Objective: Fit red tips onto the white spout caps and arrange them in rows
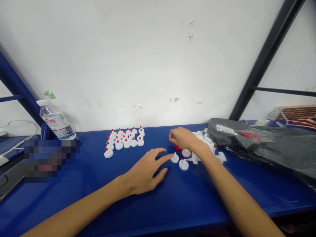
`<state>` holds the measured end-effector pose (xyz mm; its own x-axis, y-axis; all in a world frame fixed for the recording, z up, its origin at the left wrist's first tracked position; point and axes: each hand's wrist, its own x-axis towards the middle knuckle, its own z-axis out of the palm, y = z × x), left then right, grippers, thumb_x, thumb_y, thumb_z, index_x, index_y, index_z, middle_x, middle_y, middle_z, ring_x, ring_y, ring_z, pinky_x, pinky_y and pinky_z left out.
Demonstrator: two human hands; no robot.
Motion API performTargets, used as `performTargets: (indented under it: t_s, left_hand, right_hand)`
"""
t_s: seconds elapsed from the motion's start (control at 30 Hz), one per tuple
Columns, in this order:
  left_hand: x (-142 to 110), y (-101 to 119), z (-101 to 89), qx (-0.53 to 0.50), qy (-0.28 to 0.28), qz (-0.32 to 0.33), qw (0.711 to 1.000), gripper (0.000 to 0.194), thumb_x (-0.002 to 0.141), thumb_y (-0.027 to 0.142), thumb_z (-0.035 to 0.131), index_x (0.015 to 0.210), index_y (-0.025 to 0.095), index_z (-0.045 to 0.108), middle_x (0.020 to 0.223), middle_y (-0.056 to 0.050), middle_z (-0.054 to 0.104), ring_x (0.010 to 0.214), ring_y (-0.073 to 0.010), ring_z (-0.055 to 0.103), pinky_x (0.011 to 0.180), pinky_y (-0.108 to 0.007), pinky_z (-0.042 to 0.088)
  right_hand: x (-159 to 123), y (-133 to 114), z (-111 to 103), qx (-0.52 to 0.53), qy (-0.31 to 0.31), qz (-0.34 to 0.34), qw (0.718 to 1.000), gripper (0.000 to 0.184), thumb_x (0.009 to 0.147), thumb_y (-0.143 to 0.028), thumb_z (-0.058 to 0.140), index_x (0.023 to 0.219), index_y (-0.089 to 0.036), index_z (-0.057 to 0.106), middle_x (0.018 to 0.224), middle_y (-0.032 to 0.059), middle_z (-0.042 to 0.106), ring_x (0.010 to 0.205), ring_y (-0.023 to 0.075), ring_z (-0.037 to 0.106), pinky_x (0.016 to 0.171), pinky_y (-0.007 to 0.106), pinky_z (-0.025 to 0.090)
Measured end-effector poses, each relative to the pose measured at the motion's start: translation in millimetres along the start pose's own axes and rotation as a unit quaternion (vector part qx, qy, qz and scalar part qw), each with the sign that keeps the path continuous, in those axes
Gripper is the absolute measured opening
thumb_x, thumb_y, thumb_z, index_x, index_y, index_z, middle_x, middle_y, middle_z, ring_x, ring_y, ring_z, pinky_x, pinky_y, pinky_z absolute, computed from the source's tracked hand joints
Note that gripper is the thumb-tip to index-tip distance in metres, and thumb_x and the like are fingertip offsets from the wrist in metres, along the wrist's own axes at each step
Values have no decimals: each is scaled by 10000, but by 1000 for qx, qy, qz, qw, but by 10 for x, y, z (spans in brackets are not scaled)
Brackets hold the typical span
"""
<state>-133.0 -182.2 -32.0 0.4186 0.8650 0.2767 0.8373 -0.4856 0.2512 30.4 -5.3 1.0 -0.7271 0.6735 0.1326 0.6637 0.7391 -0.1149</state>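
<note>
White caps (183, 165), many, 2 hands (145, 169), 1 bottle (58, 123)

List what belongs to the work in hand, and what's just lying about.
In the work:
white caps without tips, one at the left hand
small red pieces by the right hand
red-tipped caps
loose white parts
probably the dark plastic bag

Seemingly just lying about:
water bottle
dark flat device

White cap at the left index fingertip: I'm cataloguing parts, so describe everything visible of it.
The white cap looks like plastic: a broad round base narrowing to a bare, upright spout. It stands on the blue table. The left hand has its index fingertip at the cap's edge, apparently touching.
</note>
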Motion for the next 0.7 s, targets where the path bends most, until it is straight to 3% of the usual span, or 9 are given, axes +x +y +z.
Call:
performTargets:
  t_s: [0.13,0.23,0.43,0.57,0.7]
  left_hand:
    - [54,89,13,23,-52,36,998,544,1035,332,412,1567,335,299,1636,-104,297,1481,-368,288,1118,-633,363]
    - [97,100,45,31,-71,47,996,512,1046,352,374,1556,346,324,1633,-82,320,1482,-379,297,1102,-647,370]
    - [65,-142,41,58,-14,23,998,436,1012,243,436,1440,267,513,1477,-120,514,1339,-305,482,1083,-527,424]
    - [48,-396,26,69,34,-11,997,396,992,182,445,1361,214,584,1382,-140,545,1238,-274,528,1060,-469,447]
    - [53,-488,40,47,57,-29,997,370,982,180,474,1321,234,613,1265,-118,554,1130,-243,555,1005,-433,482]
  right_hand:
    - [32,-32,5,47,26,-23,998,75,865,-193,611,851,-200,685,827,48,756,783,186,685,662,247,425]
    - [39,-81,8,79,41,-43,995,67,857,-179,621,807,-205,656,787,24,746,757,167,681,660,229,437]
    - [33,-109,32,130,63,-68,987,98,849,-142,632,906,-210,672,875,12,769,833,164,705,721,226,485]
    - [47,-95,50,158,56,-79,983,98,853,-167,639,892,-213,716,878,15,784,845,179,723,754,245,515]
    - [57,-108,46,175,50,-96,979,133,863,-186,639,918,-208,758,895,33,792,850,195,732,776,268,530]
